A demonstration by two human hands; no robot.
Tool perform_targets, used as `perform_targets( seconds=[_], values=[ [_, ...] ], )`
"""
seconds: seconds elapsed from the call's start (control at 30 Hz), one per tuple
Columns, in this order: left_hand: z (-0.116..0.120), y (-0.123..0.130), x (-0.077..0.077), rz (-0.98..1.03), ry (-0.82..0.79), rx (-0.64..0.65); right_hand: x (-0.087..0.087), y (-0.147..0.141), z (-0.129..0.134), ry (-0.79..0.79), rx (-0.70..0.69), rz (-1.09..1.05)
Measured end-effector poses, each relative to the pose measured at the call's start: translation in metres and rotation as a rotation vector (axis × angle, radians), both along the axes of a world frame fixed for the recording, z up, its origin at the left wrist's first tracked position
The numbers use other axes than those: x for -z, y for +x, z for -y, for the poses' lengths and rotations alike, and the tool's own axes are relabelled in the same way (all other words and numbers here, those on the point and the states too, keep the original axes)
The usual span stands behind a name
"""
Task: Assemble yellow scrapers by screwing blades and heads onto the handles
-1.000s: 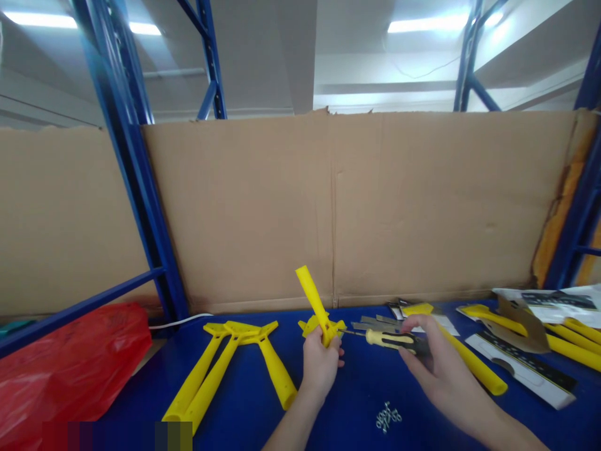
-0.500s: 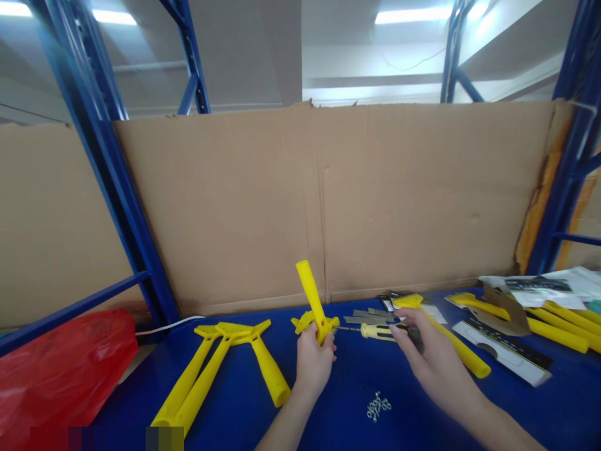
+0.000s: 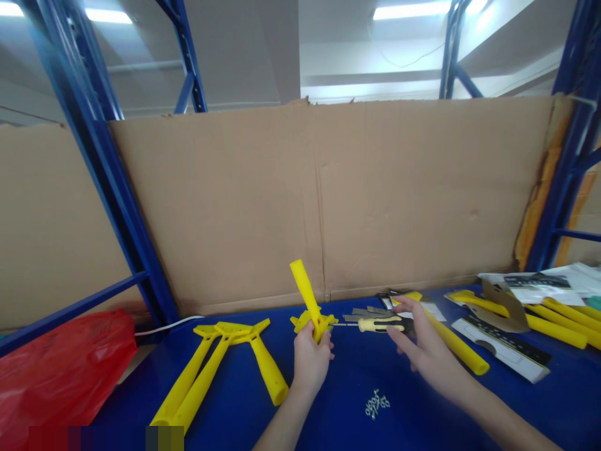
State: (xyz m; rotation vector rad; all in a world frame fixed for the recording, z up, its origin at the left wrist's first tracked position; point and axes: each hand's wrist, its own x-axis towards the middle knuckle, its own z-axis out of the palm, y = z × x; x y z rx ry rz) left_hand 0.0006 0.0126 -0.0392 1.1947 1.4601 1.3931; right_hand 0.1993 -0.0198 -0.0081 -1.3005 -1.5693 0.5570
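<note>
My left hand (image 3: 312,358) is wrapped round a yellow plastic tool (image 3: 305,291), its tube-like handle tilted up and its wider head beside my fingers. A screwdriver (image 3: 382,324) with a cream and black handle lies level, its tip against the right side of that head. Around the dark end of its handle, my right hand (image 3: 425,347) has its fingers spread; whether they touch the handle is hard to tell. Below the screwdriver, several small metal screws or rings (image 3: 377,404) lie in a pile on the blue table (image 3: 342,419).
Several yellow tools (image 3: 200,376) lie to the left, near a red plastic bag (image 3: 70,369). Flat metal blades (image 3: 369,312), more yellow handles (image 3: 460,347) and printed card packaging (image 3: 502,347) lie on the right. A cardboard panel (image 3: 235,207) stands behind the table.
My right hand's fingers have opened from round the screwdriver handle, and more of the handle shows. The yellow tool in my left hand has shifted slightly left.
</note>
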Motion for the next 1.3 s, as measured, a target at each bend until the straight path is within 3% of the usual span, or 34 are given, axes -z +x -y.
perform_targets(
  seconds=[0.37, 0.53, 0.7, 0.9, 1.03, 1.17, 1.3],
  values=[
    [-0.0015, -0.0006, 0.0009, 0.054, -0.005, -0.005, 0.0013, 0.0015, 0.0004, 0.009, -0.039, -0.007],
    [-0.0016, -0.0002, -0.0004, 0.024, -0.007, -0.002, -0.0030, -0.0022, 0.0036, -0.121, -0.019, -0.006],
    [-0.0008, -0.0001, -0.0021, 0.006, -0.035, -0.001, -0.0015, -0.0026, 0.0046, -0.131, -0.099, -0.109],
    [-0.0006, -0.0007, -0.0026, 0.011, -0.025, 0.001, -0.0025, -0.0017, 0.0045, -0.188, -0.065, -0.065],
    [0.0002, -0.0010, -0.0039, 0.005, -0.027, -0.007, -0.0054, -0.0042, 0.0056, -0.102, -0.067, -0.090],
    [0.0003, -0.0018, -0.0035, -0.018, -0.023, 0.002, -0.0032, -0.0066, 0.0065, -0.121, -0.015, -0.012],
    [-0.0006, -0.0021, -0.0032, -0.019, -0.036, -0.011, 0.0014, -0.0065, 0.0048, -0.144, -0.042, -0.159]
  ],
)
